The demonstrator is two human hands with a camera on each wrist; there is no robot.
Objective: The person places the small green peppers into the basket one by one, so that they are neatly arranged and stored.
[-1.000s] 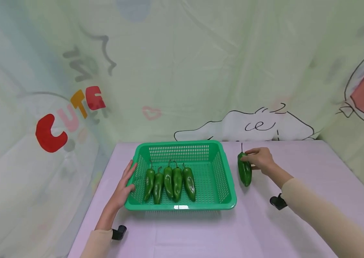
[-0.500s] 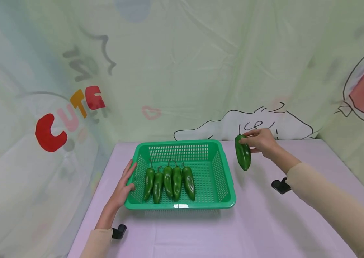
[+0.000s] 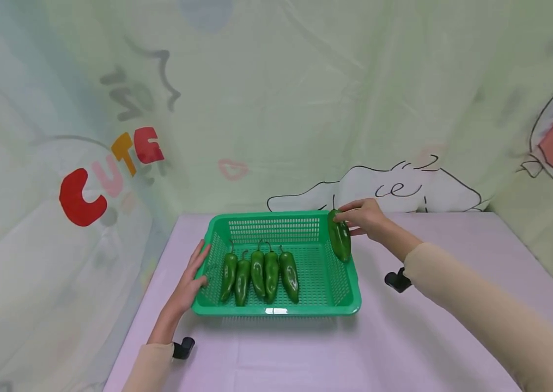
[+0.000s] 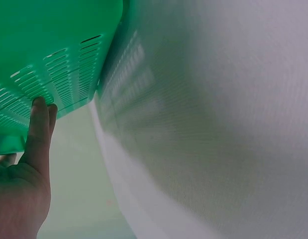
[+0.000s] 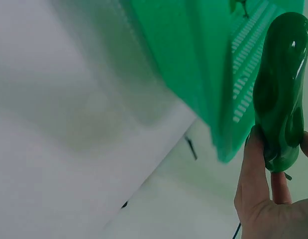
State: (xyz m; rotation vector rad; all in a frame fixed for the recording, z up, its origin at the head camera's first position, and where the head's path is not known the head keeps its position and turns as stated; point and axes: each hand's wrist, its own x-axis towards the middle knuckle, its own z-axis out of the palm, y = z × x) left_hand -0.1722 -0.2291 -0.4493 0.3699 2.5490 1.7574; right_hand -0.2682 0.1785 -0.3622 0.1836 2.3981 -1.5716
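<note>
A glossy green chili pepper (image 3: pixel 340 242) with a thin stem is pinched near its stem end by my right hand (image 3: pixel 368 219), over the right rim of the green plastic basket (image 3: pixel 315 310). In the right wrist view the chili pepper (image 5: pixel 281 89) stands between thumb and fingers (image 5: pixel 254 169), its tip away from the palm. My left hand (image 3: pixel 187 286) rests against the basket's left side with its fingers straight; the left wrist view has fingertips on the slotted outer wall (image 4: pixel 69 69). Several more green chili peppers (image 3: pixel 257 274) lie side by side inside, towards the left.
A pale pink-lilac cloth (image 3: pixel 286 354) covers the table. Behind and at the sides hangs a printed pale-green curtain (image 3: pixel 276 120) with letters and drawings. Each wrist wears a small black camera (image 3: pixel 397 280). The basket's right half shows bare mesh floor (image 3: pixel 314 272).
My right hand has lifted the chili pepper off the table at the right, then carried it left to the basket's right rim. The left hand has kept its place on the basket.
</note>
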